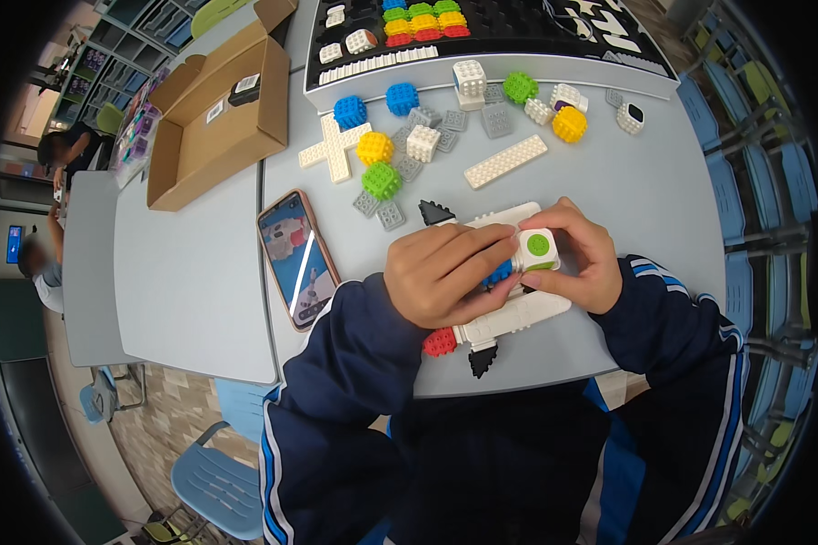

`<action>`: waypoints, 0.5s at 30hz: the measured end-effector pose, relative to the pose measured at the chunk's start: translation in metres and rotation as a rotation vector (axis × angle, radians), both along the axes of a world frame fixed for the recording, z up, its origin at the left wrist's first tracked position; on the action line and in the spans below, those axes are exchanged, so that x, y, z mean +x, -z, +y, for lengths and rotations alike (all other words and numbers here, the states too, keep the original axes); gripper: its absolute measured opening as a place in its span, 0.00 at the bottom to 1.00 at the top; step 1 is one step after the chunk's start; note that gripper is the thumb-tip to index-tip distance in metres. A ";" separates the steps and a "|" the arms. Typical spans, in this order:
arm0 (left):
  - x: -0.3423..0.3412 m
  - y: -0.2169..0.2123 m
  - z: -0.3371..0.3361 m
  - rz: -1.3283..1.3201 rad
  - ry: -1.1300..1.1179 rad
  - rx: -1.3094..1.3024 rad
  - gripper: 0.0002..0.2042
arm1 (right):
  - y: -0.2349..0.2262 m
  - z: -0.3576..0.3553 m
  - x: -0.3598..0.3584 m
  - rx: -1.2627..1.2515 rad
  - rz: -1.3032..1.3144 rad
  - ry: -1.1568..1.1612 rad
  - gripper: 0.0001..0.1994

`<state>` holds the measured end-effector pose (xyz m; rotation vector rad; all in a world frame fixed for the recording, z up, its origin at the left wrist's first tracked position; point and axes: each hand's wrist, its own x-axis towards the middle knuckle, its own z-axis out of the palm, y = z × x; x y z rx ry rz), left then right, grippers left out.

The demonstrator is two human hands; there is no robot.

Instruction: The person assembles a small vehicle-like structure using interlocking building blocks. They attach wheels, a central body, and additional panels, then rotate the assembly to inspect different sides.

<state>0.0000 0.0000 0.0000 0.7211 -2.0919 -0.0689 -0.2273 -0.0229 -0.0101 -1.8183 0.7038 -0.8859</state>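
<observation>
Your left hand (445, 272) and right hand (577, 259) pinch a white cube with green dot (538, 247) onto the white block model (518, 313) underneath.

Both arms wear dark navy jacket sleeves (354, 354) — long, ribbed at the cuffs. Blue-and-white stripes run along each sleeve.

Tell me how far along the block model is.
Done: a white model lies on the table, with a red block and black wedges attached. In hand: the left hand and right hand press a white cube onto it. Left: loose blocks lie unused.
</observation>
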 end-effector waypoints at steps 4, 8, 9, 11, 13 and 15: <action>0.001 -0.002 0.000 -0.004 0.010 0.016 0.17 | 0.002 -0.001 0.002 -0.007 -0.020 0.008 0.23; 0.002 -0.002 0.000 -0.011 0.007 0.021 0.17 | 0.003 -0.001 0.003 -0.012 -0.025 -0.003 0.23; 0.002 -0.002 0.000 -0.007 0.009 0.021 0.17 | 0.003 -0.001 0.002 -0.017 -0.020 -0.004 0.23; 0.001 -0.002 0.000 0.001 0.011 0.022 0.17 | 0.002 -0.002 0.001 -0.026 -0.010 -0.006 0.24; 0.001 -0.003 0.000 -0.006 0.006 0.027 0.17 | 0.001 -0.002 0.001 -0.025 -0.008 -0.014 0.24; 0.000 -0.003 0.000 -0.011 0.001 0.032 0.17 | 0.001 -0.003 -0.001 -0.024 0.006 -0.027 0.24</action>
